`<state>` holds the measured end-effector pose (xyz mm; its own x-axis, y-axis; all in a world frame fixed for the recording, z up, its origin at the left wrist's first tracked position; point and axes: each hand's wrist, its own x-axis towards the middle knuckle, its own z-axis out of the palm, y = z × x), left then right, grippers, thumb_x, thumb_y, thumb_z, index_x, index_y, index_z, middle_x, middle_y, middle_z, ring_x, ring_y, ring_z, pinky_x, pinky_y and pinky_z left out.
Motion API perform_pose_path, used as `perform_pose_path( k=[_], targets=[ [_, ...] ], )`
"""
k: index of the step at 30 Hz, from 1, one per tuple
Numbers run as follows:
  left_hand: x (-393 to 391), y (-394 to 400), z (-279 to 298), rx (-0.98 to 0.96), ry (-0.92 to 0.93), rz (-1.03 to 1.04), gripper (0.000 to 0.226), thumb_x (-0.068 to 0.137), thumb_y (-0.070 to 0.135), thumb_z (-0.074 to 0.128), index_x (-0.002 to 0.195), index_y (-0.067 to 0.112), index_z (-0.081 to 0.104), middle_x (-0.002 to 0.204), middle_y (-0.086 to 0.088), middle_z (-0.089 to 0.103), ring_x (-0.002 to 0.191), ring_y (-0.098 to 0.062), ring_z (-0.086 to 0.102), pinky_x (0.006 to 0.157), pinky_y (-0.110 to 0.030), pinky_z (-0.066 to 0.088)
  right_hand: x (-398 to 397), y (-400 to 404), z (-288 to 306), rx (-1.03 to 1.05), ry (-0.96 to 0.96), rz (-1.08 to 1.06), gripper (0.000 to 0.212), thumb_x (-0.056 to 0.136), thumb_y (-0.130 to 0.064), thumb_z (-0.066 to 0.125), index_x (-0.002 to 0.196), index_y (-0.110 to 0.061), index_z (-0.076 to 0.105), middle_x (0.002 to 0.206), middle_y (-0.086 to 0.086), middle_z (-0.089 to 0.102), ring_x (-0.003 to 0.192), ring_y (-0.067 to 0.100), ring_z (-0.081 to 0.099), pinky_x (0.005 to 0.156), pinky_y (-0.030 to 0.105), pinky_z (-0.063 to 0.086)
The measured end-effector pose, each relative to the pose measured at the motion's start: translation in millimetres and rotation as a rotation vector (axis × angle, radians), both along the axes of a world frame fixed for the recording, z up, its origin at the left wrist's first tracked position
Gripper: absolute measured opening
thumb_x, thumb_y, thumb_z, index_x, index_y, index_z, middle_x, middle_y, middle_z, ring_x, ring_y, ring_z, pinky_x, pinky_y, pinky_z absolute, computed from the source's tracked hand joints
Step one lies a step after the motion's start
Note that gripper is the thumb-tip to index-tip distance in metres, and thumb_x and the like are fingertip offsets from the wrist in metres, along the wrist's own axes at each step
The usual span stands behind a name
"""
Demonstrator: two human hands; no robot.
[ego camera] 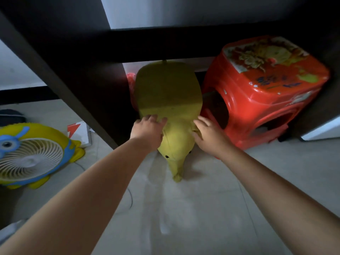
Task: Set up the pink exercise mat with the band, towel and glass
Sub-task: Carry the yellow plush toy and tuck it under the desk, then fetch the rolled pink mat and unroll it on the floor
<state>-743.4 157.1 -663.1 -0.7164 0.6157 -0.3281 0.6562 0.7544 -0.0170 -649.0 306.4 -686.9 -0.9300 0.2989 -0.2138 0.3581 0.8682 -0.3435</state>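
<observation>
No pink mat, band, towel or glass shows in the head view. A yellow elephant-shaped stool [168, 92] stands on the floor, half under a dark table [77, 57]. My left hand [148, 130] holds its left side where the seat meets the head, fingers on top and thumb round the neck. My right hand [208, 133] grips the right side at the same spot, by the ear.
A red plastic stool [261, 92] stands close on the right, almost touching the yellow one. A pinkish-red thing [131, 80] peeks out behind the yellow stool, mostly hidden. A yellow and blue cartoon fan [31, 155] sits on the floor at left, with its cable [129, 196] trailing across the pale floor.
</observation>
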Motion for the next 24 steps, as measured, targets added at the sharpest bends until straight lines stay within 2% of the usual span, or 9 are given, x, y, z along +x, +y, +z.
perform_pose_path(
  k=[4, 8, 10, 13, 18, 24],
  targets=[
    [20.3, 8.8, 75.6, -0.093, -0.014, -0.061, 0.046, 0.097, 0.026, 0.045, 0.142, 0.019, 0.038, 0.148, -0.008, 0.035, 0.137, -0.027, 0.032, 0.107, -0.039, 0.034, 25.0, -11.0, 80.0, -0.036, -0.031, -0.056, 0.045, 0.092, -0.022, 0.046, 0.134, -0.008, 0.045, 0.152, 0.009, 0.031, 0.139, 0.025, 0.032, 0.109, 0.032, 0.031],
    [44.4, 19.9, 150.5, -0.097, -0.032, -0.112, 0.036, 0.095, 0.020, 0.046, 0.131, 0.015, 0.049, 0.138, -0.008, 0.045, 0.129, -0.026, 0.039, 0.101, -0.037, 0.039, 50.0, -15.1, 158.0, -0.081, -0.005, -0.124, 0.043, 0.091, -0.019, 0.040, 0.130, -0.004, 0.050, 0.149, 0.012, 0.037, 0.134, 0.029, 0.039, 0.109, 0.036, 0.035],
    [58.8, 26.9, 192.3, -0.094, -0.049, -0.154, 0.037, 0.095, 0.021, 0.046, 0.132, 0.015, 0.049, 0.136, -0.007, 0.046, 0.129, -0.026, 0.040, 0.100, -0.037, 0.040, 66.4, -14.5, 199.8, -0.068, -0.031, -0.160, 0.042, 0.093, -0.016, 0.042, 0.133, -0.007, 0.047, 0.150, 0.009, 0.034, 0.136, 0.026, 0.036, 0.109, 0.033, 0.031],
    [78.0, 38.5, 246.8, -0.110, -0.049, -0.241, 0.037, 0.096, 0.023, 0.044, 0.132, 0.015, 0.049, 0.133, -0.008, 0.047, 0.127, -0.026, 0.042, 0.098, -0.036, 0.041, 88.5, -12.9, 254.1, -0.046, -0.042, -0.220, 0.044, 0.092, -0.018, 0.043, 0.135, -0.009, 0.045, 0.149, 0.009, 0.035, 0.135, 0.025, 0.037, 0.107, 0.032, 0.033],
    [110.0, 53.3, 333.6, -0.080, -0.002, -0.402, 0.036, 0.095, 0.023, 0.045, 0.129, 0.013, 0.050, 0.128, -0.009, 0.050, 0.123, -0.026, 0.046, 0.096, -0.037, 0.043, 136.0, -15.0, 336.7, 0.003, -0.005, -0.370, 0.035, 0.090, -0.015, 0.045, 0.122, -0.006, 0.054, 0.129, 0.011, 0.053, 0.119, 0.027, 0.049, 0.095, 0.034, 0.043],
    [187.8, 66.5, 427.3, -0.067, 0.067, -0.672, 0.036, 0.094, 0.022, 0.048, 0.129, 0.012, 0.050, 0.131, -0.012, 0.048, 0.124, -0.028, 0.044, 0.096, -0.039, 0.043, 236.2, -35.4, 435.1, 0.060, 0.066, -0.651, 0.042, 0.091, -0.015, 0.045, 0.132, -0.005, 0.048, 0.138, 0.012, 0.048, 0.126, 0.030, 0.045, 0.101, 0.036, 0.040]
  ],
)
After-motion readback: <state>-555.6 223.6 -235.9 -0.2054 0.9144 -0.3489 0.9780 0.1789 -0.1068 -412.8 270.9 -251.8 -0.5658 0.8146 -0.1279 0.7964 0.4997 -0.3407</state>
